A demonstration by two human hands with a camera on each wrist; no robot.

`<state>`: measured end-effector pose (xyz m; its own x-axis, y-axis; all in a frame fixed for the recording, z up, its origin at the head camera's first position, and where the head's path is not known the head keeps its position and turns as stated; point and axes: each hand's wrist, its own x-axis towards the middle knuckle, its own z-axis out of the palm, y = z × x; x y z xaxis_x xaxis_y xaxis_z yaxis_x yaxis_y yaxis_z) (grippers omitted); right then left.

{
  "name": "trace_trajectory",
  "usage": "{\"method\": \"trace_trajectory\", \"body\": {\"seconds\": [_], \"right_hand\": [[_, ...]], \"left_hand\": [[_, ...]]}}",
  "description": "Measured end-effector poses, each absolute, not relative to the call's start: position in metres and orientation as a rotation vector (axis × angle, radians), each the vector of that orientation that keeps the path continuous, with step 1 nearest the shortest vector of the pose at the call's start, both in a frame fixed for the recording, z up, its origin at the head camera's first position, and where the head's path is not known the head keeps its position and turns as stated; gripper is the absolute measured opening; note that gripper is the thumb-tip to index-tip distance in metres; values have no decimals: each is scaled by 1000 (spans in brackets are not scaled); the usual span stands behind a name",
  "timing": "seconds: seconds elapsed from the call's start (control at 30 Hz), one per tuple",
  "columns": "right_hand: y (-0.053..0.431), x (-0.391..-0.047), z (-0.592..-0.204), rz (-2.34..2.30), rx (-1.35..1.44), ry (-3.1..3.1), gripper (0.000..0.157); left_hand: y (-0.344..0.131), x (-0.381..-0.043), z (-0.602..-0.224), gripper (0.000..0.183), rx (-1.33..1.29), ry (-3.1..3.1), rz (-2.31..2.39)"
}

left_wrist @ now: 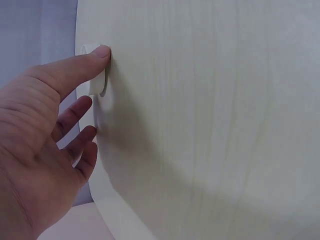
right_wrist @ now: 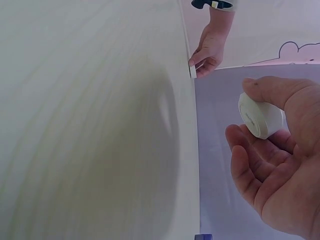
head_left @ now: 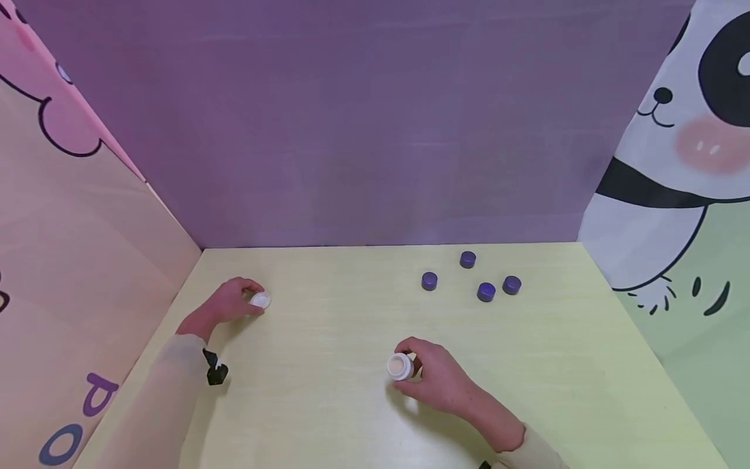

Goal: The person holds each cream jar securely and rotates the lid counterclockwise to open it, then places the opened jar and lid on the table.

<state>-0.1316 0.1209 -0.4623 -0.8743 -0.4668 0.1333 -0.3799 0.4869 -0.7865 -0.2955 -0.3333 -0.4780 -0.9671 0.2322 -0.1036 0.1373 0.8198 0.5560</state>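
My left hand [head_left: 236, 298] is over the back left of the table, thumb and fingers around a white round cap [head_left: 260, 299]. In the left wrist view the cap [left_wrist: 98, 70] sits against the tabletop with the thumb on its edge. My right hand [head_left: 439, 376] grips a small white jar [head_left: 400, 367] above the front middle of the table. Its round pale top faces up in the head view. The right wrist view shows the jar's [right_wrist: 260, 117] flat base with faint raised marks, pinched by the thumb and fingers, apart from the table.
Several purple caps stand at the back right of the table: one [head_left: 467, 259] farthest back, one [head_left: 430, 281] to the left, others [head_left: 486, 291] nearer and to the right. A purple backdrop [head_left: 375, 130] rises behind the table [head_left: 328, 391], with printed panels [head_left: 674, 260] at both sides.
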Motion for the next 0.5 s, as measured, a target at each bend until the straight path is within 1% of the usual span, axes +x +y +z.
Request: {"method": "trace_trajectory", "body": {"seconds": [0.33, 0.5], "right_hand": [[121, -132, -463, -1340, -742, 2630, 39], [121, -132, -466, -1349, -754, 2635, 39]], "left_hand": [[-334, -292, -482, 53, 255, 2844, 939], [-338, -287, -487, 60, 242, 2869, 959]]}}
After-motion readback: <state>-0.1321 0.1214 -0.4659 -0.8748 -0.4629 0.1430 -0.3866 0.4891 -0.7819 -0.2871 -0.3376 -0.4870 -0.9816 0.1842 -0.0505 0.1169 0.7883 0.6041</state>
